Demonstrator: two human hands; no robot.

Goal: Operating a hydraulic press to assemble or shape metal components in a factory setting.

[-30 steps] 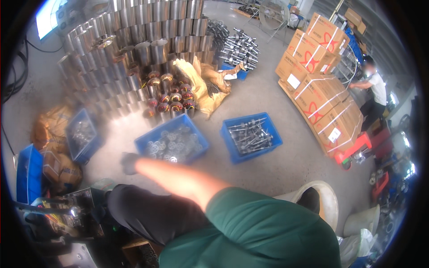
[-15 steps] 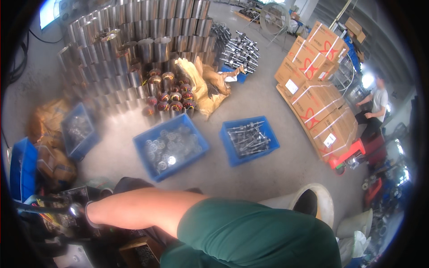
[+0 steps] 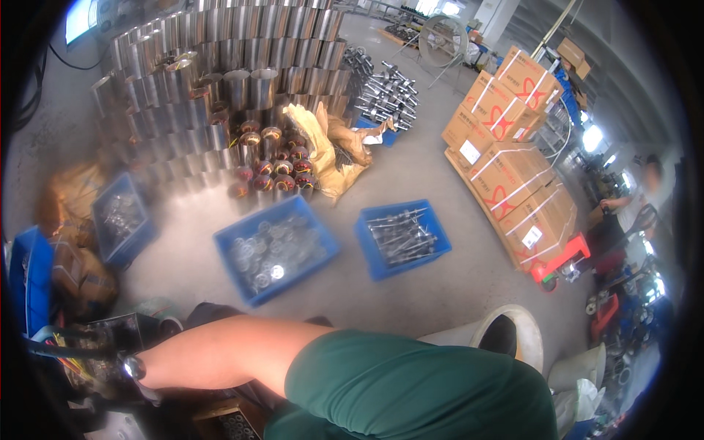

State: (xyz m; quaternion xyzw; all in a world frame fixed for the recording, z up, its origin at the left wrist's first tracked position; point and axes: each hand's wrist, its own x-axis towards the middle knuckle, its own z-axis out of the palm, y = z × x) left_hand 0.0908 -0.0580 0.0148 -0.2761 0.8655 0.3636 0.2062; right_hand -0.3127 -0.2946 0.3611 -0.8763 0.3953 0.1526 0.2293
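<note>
My right forearm [image 3: 220, 352], bare below a dark green short sleeve [image 3: 418, 381], stretches across the lower part of the head view to the left. It ends beside a shiny round metal part [image 3: 133, 367] and a black bar [image 3: 62, 350]. The fingers of my right hand are hidden in the dark clutter there, so what they hold does not show. Thin red and yellow wires [image 3: 70, 365] lie near that bar. Below the forearm stands a small box of metal rings [image 3: 236, 425]. My left hand is out of view.
Blue bins of metal discs [image 3: 275, 249] and shafts [image 3: 403, 238] stand on the floor. Behind them rise stacked metal cylinders [image 3: 235, 51] and copper-wound stators [image 3: 275, 165]. Taped cartons [image 3: 513, 176] sit on a red pallet truck [image 3: 565, 262]. A co-worker [image 3: 634, 209] is at right.
The whole view has shifted slightly, with bins and cartons lower and a little to the left. My forearm stays stretched out to the left. The co-worker has moved to the right.
</note>
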